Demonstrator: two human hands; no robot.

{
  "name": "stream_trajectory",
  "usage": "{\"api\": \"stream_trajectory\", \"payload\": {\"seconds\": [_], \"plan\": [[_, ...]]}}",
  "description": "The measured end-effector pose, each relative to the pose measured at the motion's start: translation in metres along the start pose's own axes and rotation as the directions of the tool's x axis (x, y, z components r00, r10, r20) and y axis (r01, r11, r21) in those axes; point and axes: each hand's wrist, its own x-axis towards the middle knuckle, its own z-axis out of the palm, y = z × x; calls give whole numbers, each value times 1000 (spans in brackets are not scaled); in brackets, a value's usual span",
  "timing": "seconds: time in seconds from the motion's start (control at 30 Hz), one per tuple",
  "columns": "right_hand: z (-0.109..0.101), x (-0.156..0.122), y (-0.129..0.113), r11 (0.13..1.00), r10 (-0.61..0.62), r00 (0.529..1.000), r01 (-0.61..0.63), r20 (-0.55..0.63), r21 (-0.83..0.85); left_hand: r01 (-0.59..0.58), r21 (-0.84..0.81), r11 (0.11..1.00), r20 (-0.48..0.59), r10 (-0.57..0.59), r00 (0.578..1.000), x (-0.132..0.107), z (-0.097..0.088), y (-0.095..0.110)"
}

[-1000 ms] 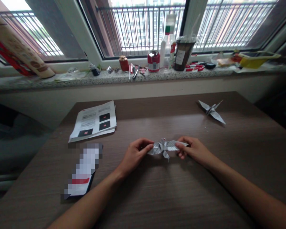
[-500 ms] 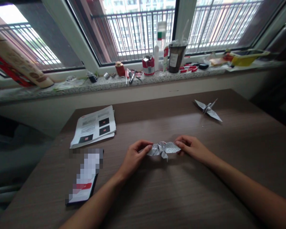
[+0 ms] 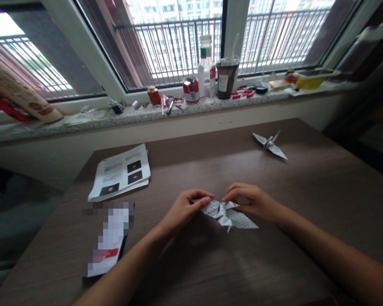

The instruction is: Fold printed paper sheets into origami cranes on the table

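Note:
A folded paper crane [image 3: 224,213], made of printed sheet, is held just above the table between my two hands. My left hand [image 3: 188,208] pinches its left wing between thumb and fingers. My right hand [image 3: 253,203] is closed at the far side of the crane's body, its fingertips at the paper by a small red print; the exact grip is partly hidden. The right wing slants out below my right hand, free of it. A second paper crane [image 3: 269,143] rests on the table at the far right, with its wings spread.
A stack of printed sheets [image 3: 121,172] lies at the table's [image 3: 191,263] left, with a phone-like slab [image 3: 110,244], partly pixelated, nearer me. Along the windowsill stand a can [image 3: 191,90], a bottle [image 3: 205,76], a dark cup with a straw [image 3: 226,80] and a yellow container [image 3: 315,79].
My right hand has let go of the right wing tip and moved left to the crane's body. The crane has tilted, its right wing dropping toward me. The view has shifted slightly.

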Motion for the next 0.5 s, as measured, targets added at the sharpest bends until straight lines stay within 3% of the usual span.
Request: {"api": "stream_trajectory", "payload": {"seconds": [0.17,0.3,0.37,0.43,0.5], "plan": [[-10,-6,-6,999,6,1000,-7,-9,-51,-53,51,997,-14,53,998,13,4,0],[-28,-13,4,987,116,982,-130,-149,-90,-109,119,987,-123,124,985,22,4,-3],[-40,-17,16,965,207,941,-242,-269,-103,-169,314,934,-124,216,968,23,5,-7],[-55,-20,30,942,249,869,-320,-427,-103,-246,503,829,-59,316,947,23,6,-12],[-72,-21,44,929,263,808,-359,-528,-87,-279,603,748,-7,354,935,23,8,-18]]}}
